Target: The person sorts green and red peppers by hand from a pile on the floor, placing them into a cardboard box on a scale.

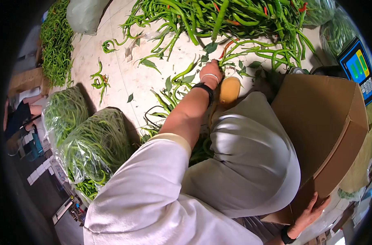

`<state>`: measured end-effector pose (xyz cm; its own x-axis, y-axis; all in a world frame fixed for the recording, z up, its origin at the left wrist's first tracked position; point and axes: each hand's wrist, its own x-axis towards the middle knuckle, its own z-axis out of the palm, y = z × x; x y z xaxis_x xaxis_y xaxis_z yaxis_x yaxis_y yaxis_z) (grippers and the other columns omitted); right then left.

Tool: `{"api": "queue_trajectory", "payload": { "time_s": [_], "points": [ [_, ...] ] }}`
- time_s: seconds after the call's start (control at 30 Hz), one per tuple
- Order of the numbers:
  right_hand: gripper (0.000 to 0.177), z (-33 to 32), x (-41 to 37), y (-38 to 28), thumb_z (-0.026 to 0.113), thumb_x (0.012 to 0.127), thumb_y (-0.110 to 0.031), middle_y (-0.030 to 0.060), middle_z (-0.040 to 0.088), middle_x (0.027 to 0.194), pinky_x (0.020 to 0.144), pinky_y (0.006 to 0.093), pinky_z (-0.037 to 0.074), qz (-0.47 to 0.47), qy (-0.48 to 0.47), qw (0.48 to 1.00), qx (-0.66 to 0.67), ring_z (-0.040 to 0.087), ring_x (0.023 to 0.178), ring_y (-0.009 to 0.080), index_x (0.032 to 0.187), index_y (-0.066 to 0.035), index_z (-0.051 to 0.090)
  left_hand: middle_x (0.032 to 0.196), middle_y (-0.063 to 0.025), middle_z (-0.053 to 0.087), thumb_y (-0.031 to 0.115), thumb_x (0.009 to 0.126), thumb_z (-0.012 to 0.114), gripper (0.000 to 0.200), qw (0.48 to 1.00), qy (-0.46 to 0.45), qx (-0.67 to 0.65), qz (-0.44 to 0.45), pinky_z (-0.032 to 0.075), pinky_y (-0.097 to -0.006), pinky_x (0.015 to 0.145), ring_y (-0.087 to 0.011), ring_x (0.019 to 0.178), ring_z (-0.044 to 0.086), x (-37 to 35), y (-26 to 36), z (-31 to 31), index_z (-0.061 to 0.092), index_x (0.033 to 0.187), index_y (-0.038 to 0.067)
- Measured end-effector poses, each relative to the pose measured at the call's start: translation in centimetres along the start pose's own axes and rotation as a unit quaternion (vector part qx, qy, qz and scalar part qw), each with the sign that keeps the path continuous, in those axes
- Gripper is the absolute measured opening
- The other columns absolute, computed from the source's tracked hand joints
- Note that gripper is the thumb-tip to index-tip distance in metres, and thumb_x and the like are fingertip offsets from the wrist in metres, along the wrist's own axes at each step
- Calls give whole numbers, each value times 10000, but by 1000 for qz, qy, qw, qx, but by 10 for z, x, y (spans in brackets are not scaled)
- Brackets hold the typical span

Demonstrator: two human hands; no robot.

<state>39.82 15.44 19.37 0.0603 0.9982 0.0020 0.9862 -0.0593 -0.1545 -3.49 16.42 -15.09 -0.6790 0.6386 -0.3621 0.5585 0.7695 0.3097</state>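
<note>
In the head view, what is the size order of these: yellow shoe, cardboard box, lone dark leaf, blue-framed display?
1. Cardboard box
2. Blue-framed display
3. Yellow shoe (visible part)
4. Lone dark leaf

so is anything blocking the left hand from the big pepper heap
Nothing solid that shows: the left hand is close to the pepper heap, with only light clutter such as a dark green leaf between them. What lies under the hand is hidden.

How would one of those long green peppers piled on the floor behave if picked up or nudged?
A green pepper would probably feel light, being so slim. Its shiny skin might be slightly slippery. Many are curved, so one would likely wobble rather than roll smoothly.
</note>
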Motion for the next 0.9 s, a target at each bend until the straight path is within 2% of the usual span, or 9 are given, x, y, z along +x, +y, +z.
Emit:
{"api": "queue_trajectory", "payload": {
  "time_s": [0.07, 0.2, 0.27, 0.33, 0.4, 0.5, 0.67, 0.8, 0.9],
  "points": [
    [517, 0, -1, -3, 528, 887, -280, 217, 481, 1196, 935, 332, 342, 3, 0, 1000, 13, 467, 1070, 295, 1248, 55, 370, 983, -169, 616, 252, 722, 601, 353, 994, -99, -8, -46, 476, -381, 814, -310, 937, 592, -6, 8, -18, 584, 1023, 70],
    [471, 0, -1, -7, 519, 894, -247, 200, 482, 1187, 926, 324, 348, -10, -1, 997, 71, 473, 1048, 276, 1230, 53, 381, 1047, -185, 595, 295, 664, 651, 466, 991, -98, -82, 29, 449, -339, 863, -311, 994, 560, 14, -38, -19, 597, 1072, 76],
    [460, -2, -2, -7, 515, 895, -241, 195, 480, 1188, 925, 324, 349, -18, -7, 995, 95, 473, 1047, 274, 1225, 52, 384, 926, -112, 651, 313, 691, 676, 431, 989, -70, -120, 53, 466, -316, 791, -249, 843, 615, 11, -60, -39, 607, 1048, 80],
    [468, -5, -4, -9, 519, 890, -263, 221, 478, 1200, 898, 377, 376, -50, -6, 995, 86, 484, 1038, 339, 1235, 24, 387, 819, -56, 666, 159, 751, 643, 264, 867, -299, -397, -46, 460, -257, 695, -121, 739, 584, -5, -73, -74, 627, 992, 52],
    [474, -3, -6, -4, 518, 891, -272, 221, 479, 1200, 897, 377, 377, -51, -7, 992, 113, 487, 1036, 336, 1235, 25, 386, 811, -11, 669, 139, 790, 607, 175, 806, -289, -517, -14, 363, -188, 474, -59, 587, 532, -16, -89, -88, 630, 948, 70],
    [488, -1, -9, -1, 517, 891, -289, 219, 482, 1200, 895, 374, 379, -49, 3, 992, 116, 493, 1033, 327, 1238, 27, 381, 826, -28, 654, 103, 785, 608, 182, 861, -279, -419, -74, 401, -222, 460, -93, 653, 592, -20, -103, -107, 612, 955, 39],
    [516, 2, -9, 5, 522, 886, -311, 210, 483, 1207, 896, 367, 380, -52, 9, 992, 112, 495, 1037, 307, 1249, 24, 373, 830, -31, 635, 114, 795, 617, 156, 868, -224, -432, -105, 375, -229, 420, -118, 642, 608, -26, -99, -100, 599, 943, 70],
    [518, 3, -5, 9, 526, 884, -302, 195, 486, 1208, 904, 359, 374, -35, -3, 986, 160, 490, 1048, 292, 1257, 22, 369, 819, -55, 636, 140, 790, 636, 171, 791, -240, -525, -202, 393, -257, 431, -135, 568, 584, -16, -103, -80, 613, 937, 55],
    [513, 2, -3, 7, 527, 884, -296, 188, 481, 1213, 915, 351, 364, -14, -15, 985, 170, 485, 1055, 284, 1256, 23, 373, 770, -101, 636, 180, 761, 681, 185, 896, -220, -339, -185, 439, -284, 494, -163, 594, 569, -14, -107, -71, 651, 843, 17]
  ]
}}
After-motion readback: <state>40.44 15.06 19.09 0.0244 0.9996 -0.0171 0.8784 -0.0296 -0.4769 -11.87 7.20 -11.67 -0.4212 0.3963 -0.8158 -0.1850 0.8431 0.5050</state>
